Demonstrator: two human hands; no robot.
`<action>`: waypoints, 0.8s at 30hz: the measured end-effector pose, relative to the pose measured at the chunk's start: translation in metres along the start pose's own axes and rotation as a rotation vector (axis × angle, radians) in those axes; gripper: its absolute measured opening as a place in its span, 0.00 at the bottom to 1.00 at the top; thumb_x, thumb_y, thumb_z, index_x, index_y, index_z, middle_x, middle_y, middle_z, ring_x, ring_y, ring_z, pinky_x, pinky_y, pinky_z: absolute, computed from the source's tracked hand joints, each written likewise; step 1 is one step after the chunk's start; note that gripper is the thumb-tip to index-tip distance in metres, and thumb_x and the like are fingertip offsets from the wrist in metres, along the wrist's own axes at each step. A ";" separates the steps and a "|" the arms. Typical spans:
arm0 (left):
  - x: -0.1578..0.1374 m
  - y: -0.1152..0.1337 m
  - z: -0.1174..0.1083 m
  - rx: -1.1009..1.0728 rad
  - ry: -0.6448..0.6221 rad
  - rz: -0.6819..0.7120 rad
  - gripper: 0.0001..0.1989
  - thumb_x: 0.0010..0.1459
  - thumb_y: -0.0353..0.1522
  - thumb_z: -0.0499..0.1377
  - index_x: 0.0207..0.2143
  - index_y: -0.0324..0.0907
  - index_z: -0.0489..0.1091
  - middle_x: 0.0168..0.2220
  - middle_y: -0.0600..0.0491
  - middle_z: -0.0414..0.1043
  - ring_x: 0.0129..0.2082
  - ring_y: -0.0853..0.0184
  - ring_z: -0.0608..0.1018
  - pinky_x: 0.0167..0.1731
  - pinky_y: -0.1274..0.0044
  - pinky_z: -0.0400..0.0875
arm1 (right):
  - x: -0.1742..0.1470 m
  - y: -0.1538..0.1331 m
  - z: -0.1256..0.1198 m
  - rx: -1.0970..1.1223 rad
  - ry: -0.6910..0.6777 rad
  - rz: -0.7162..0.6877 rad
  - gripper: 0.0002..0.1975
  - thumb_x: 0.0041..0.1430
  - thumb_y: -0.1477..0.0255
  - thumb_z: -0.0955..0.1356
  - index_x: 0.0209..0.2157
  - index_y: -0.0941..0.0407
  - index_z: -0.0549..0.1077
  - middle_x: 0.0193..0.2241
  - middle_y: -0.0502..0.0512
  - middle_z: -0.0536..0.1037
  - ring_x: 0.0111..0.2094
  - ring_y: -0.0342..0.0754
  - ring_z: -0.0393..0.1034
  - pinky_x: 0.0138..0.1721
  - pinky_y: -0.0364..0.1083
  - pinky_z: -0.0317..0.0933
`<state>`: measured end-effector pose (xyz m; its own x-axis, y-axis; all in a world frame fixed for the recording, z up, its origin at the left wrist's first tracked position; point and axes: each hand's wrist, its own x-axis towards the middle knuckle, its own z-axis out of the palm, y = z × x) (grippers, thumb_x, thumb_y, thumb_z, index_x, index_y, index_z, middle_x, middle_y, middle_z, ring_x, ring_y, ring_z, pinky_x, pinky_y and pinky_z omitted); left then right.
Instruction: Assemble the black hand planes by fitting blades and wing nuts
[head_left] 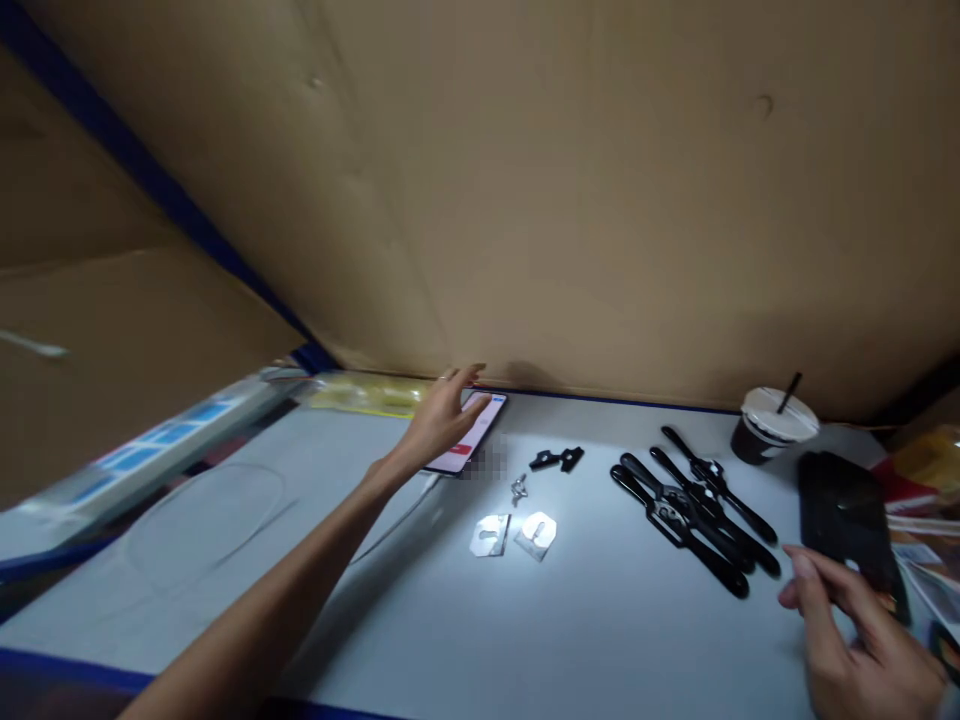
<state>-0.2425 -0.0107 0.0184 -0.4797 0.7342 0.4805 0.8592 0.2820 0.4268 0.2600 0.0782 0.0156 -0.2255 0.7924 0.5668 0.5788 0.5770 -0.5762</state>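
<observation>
My left hand (pixel 448 412) reaches over a phone (pixel 459 455) lying on the table, its fingers apart and nothing held. Whether a fingertip touches the screen I cannot tell. At the lower right, my right hand (pixel 855 630) hovers beside the handle ends of several black spokeshave bodies (pixel 686 520). Its thumb and fingertips are drawn together, and no object shows between them. Between the hands lie two small black metal parts (pixel 556 459), a little group of silver screws (pixel 519 488) and two flat silver blades (pixel 490 536) in clear wrapping.
A lidded cup (pixel 772 425) with a black straw stands at the back right, near a black pouch (pixel 844 510). A white cable (pixel 397 522) runs from the phone. Yellow plastic packaging (pixel 367 394) lies along the cardboard wall (pixel 540 200). A long white box (pixel 161 440) is at left.
</observation>
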 end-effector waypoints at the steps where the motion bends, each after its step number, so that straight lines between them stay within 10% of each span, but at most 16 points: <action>1: -0.005 0.014 -0.005 -0.034 -0.037 0.038 0.24 0.62 0.43 0.56 0.58 0.44 0.68 0.50 0.46 0.75 0.48 0.57 0.76 0.50 0.66 0.71 | 0.004 -0.009 0.000 -0.012 0.031 0.008 0.12 0.68 0.61 0.65 0.41 0.51 0.77 0.27 0.53 0.79 0.28 0.50 0.74 0.38 0.49 0.70; 8: -0.051 0.087 -0.016 -0.165 -0.382 0.139 0.17 0.63 0.43 0.55 0.49 0.49 0.76 0.47 0.47 0.78 0.43 0.57 0.79 0.44 0.67 0.74 | 0.008 -0.018 0.019 -0.122 -0.182 -0.036 0.17 0.69 0.60 0.60 0.37 0.53 0.77 0.34 0.54 0.81 0.27 0.47 0.73 0.32 0.46 0.64; 24: -0.088 0.095 -0.012 -0.165 -0.390 0.299 0.14 0.63 0.32 0.56 0.48 0.45 0.77 0.47 0.48 0.76 0.42 0.62 0.77 0.44 0.71 0.70 | -0.007 -0.027 0.041 -0.483 -0.379 -0.018 0.16 0.70 0.68 0.63 0.54 0.53 0.76 0.49 0.57 0.76 0.41 0.51 0.75 0.39 0.47 0.64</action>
<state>-0.1208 -0.0557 0.0257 -0.0881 0.9524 0.2918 0.8942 -0.0535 0.4445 0.2142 0.0649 0.0033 -0.4506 0.8496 0.2742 0.8418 0.5066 -0.1863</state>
